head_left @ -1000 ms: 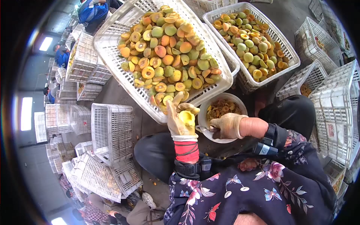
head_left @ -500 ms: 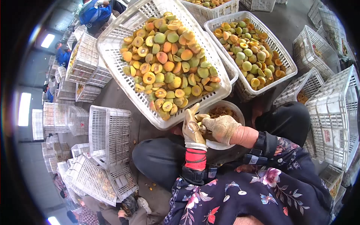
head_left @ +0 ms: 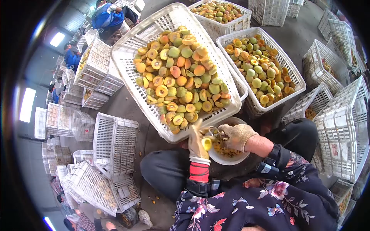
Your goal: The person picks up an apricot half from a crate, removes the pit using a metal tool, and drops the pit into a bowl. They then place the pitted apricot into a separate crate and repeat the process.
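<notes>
My left hand [head_left: 197,145], in a pale work glove with a red band at the wrist, has a yellow apricot half [head_left: 207,144] against its palm under the thumb; its fingertips are blurred. Over the bowl, my right hand [head_left: 239,137], in a soiled glove, is closed around a small tool with a metal loop [head_left: 213,131]; its handle is hidden in the fist. Below both hands is a white bowl [head_left: 228,161] with brownish-yellow scraps [head_left: 227,151]. A tilted white crate [head_left: 127,57] full of halved apricots [head_left: 181,81] stands just beyond my left hand.
Another crate [head_left: 250,100] of apricots stands at the right, with a further filled crate [head_left: 223,27] behind it. Stacked white crates [head_left: 115,142] line the left, and more crates [head_left: 339,127] rise at the right. A person in blue [head_left: 106,16] sits at the upper left.
My hands have moved apart, the right one shifting right over the bowl. The apricot half now shows at my left palm. The view has tilted, so the crates sit lower.
</notes>
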### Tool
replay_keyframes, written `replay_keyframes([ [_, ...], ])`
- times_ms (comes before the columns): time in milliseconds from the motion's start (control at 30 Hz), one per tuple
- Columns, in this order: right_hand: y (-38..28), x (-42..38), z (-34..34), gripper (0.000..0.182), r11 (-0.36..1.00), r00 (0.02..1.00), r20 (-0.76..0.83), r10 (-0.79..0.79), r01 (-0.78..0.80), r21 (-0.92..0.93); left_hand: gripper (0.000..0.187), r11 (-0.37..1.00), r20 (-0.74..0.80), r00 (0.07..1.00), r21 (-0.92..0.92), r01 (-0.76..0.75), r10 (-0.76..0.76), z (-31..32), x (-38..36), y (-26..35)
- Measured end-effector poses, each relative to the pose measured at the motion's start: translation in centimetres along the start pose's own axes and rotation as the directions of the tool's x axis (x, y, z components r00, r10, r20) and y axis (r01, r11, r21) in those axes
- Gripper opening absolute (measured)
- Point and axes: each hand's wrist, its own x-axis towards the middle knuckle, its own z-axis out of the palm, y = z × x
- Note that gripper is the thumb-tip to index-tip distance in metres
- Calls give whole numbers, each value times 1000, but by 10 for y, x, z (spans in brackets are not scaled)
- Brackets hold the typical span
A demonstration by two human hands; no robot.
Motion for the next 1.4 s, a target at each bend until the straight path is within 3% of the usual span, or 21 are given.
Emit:
replay_keyframes([
  [100, -8, 7, 5, 39, 999, 999, 26, 47, -47, 16, 68, 992, 203, 976, -85, 94, -75, 13, -6, -8],
  [167, 6, 17, 17, 36, 991, 994, 16, -110, 111, -76, 64, 986, 201, 976, -125, 109, -83, 21, -9, -1],
  [200, 7, 15, 16, 33, 994, 985, -133, -111, 113, 7, 64, 985, 202, 976, -133, 110, -81, 20, -8, -2],
  [267, 5, 6, -25, 29, 996, 987, -134, 89, -87, 20, 62, 998, 158, 987, 60, 28, -37, 14, -6, -5],
  [300, 24, 11, -31, 26, 998, 924, -377, 63, -59, 24, 62, 998, 159, 987, 51, 29, -37, 12, -5, -2],
  [367, 34, 16, -84, 35, 941, 757, -596, 267, -338, -6, 59, 990, 100, 985, 9, 140, -140, 7, -5, 8],
  [400, 37, 15, -103, 34, 915, 612, -682, 400, -309, 260, 59, 990, 110, 985, -25, 136, -132, -4, 2, 1],
  [433, 54, 29, -100, 39, 952, 490, -817, 304, -183, 245, 59, 990, 112, 984, -31, 141, -137, -6, 4, 1],
  [500, 67, 72, -86, 49, 941, 704, -685, 188, 70, 330, 58, 990, 65, 989, -31, 135, -132, -8, 8, 2],
  [567, 2, 90, -85, 40, 939, 865, -365, 344, -313, 142, 59, 990, 66, 989, -46, 135, -132, -9, 11, 3],
  [867, 1, 192, -15, 38, 986, 910, -388, 146, -164, -15, 55, 989, 57, 993, -105, 107, -102, -19, 16, 13],
  [967, -22, 158, -43, 39, 963, 931, -250, 264, -243, 114, 54, 991, -28, 993, 65, -115, 117, -37, 30, -20],
  [1100, -44, 94, -30, 49, 983, 979, -167, 117, -90, 162, 52, 999, -59, 998, -32, 2, -3, -21, 26, -3],
  [1133, -48, 77, -25, 45, 985, 982, -182, 51, -19, 172, 49, 932, 31, 946, 164, -324, 324, -33, 39, -26],
  [1167, -51, 62, -20, 42, 982, 980, -197, -13, 50, 182, 47, 726, 181, 788, 312, -613, 588, -40, 43, -40],
  [1200, -53, 52, -18, 34, 969, 985, -171, 7, 35, 243, 58, 132, 488, 532, 639, -758, 692, -41, 37, -20],
  [1233, -54, 41, -23, 34, 967, 985, -170, 13, 31, 254, 58, 132, 494, 536, 639, -758, 684, -26, 21, -4],
  [1267, -56, 30, -31, 31, 941, 993, -103, 55, -17, 337, 44, 714, 186, 821, 415, -564, 540, -9, 4, 14],
  [1300, -53, 23, -36, 29, 909, 996, -35, 86, -64, 412, 48, 985, 7, 985, -26, -172, 172, 5, -6, 28],
  [1333, -40, 20, -23, 28, 947, 982, -183, -49, 104, 303, 56, 985, -52, 985, -46, -167, 164, 12, -9, 34],
  [1400, -37, 7, -20, 29, 973, 986, -153, -69, 101, 206, 58, 984, 32, 997, -168, -60, 66, 5, -5, 38],
])
